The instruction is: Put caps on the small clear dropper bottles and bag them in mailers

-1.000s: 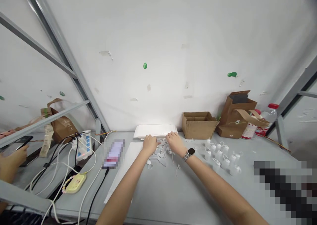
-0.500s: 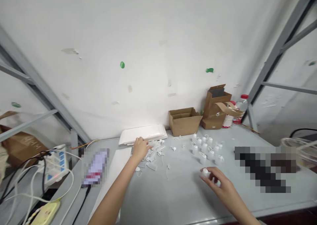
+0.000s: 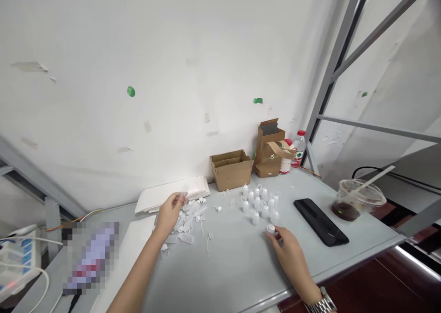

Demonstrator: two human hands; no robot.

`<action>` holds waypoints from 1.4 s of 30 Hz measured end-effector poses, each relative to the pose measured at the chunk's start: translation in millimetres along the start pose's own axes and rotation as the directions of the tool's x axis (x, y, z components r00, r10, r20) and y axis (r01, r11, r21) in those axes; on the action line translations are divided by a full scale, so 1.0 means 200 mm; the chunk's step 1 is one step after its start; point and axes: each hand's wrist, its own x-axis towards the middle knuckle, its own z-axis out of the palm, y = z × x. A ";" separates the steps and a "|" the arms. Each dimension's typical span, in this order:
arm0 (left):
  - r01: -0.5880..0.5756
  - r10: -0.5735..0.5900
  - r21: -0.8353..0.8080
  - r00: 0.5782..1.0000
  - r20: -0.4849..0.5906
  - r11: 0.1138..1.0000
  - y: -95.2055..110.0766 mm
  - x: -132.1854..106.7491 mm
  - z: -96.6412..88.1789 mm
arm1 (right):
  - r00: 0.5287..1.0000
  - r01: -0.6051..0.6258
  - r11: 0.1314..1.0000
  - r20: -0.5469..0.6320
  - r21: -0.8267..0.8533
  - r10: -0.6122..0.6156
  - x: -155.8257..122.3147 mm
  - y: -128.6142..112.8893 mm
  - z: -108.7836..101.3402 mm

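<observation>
My right hand (image 3: 287, 251), with a watch at the wrist, has its thumb and fingers closed around a small white capped bottle (image 3: 270, 229), upright at the near side of the group. Just beyond it stand several small white bottles (image 3: 257, 202), some with looped straps at their caps. My left hand (image 3: 169, 215) is over the left part of the table, pinching a small clear plastic piece (image 3: 185, 191) at its fingertips. Beside and beneath that hand lies a loose pile of white and translucent plastic parts (image 3: 186, 223), including caps with straps and flat clear pieces.
Behind the pile is a stack of white sheets (image 3: 155, 200). An open cardboard box (image 3: 232, 174), a brown paper bag (image 3: 268, 159) and a red-capped bottle (image 3: 299, 147) line the wall. To the right are a black phone (image 3: 320, 222) and a plastic cup with a straw (image 3: 354, 202).
The view has turned to the right. My left hand has come up from the pile with a clear plastic piece. My right hand has brought its bottle closer to the standing group.
</observation>
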 end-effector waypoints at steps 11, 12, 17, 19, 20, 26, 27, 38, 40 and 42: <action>0.328 -0.158 -0.295 0.864 0.479 0.897 0.29 -0.29 0.17 | 0.967 0.163 0.986 -0.195 -0.025 -0.165 -0.12 -0.18 -0.15; 0.320 -0.162 -0.222 0.832 0.530 0.921 0.31 -0.33 0.18 | 0.956 0.258 0.966 -0.132 -0.034 -0.260 -0.13 -0.22 -0.16; 0.283 -0.133 -0.115 0.722 0.679 0.952 0.34 -0.52 0.27 | 0.767 0.613 0.790 0.231 0.012 -0.599 -0.11 -0.37 -0.12; 0.280 -0.122 -0.128 0.726 0.677 0.952 0.34 -0.57 0.29 | 0.750 0.612 0.789 0.273 0.061 -0.603 -0.12 -0.38 -0.09; 0.281 -0.116 -0.139 0.725 0.679 0.950 0.34 -0.58 0.30 | 0.754 0.599 0.797 0.279 0.080 -0.595 -0.13 -0.37 -0.08; 0.120 -0.070 -0.047 0.810 0.582 0.992 0.29 -0.58 0.22 | 0.892 0.370 0.915 0.214 0.163 -0.398 -0.16 -0.18 -0.17; 0.080 -0.086 0.035 0.843 0.531 0.996 0.27 -0.56 0.19 | 0.948 0.257 0.950 0.148 0.177 -0.283 -0.15 -0.12 -0.20; 0.140 -0.204 0.577 0.978 0.047 0.805 -0.19 -0.36 -0.30 | 0.930 -0.344 0.881 -0.012 0.324 0.368 0.04 0.23 -0.36; 0.144 -0.183 0.585 0.983 0.007 0.798 -0.25 -0.35 -0.37 | 0.925 -0.329 0.935 -0.153 0.130 0.347 0.05 0.23 -0.36; 0.161 -0.170 0.598 0.985 -0.043 0.785 -0.29 -0.32 -0.42 | 0.924 -0.324 0.945 -0.226 -0.037 0.308 0.06 0.24 -0.35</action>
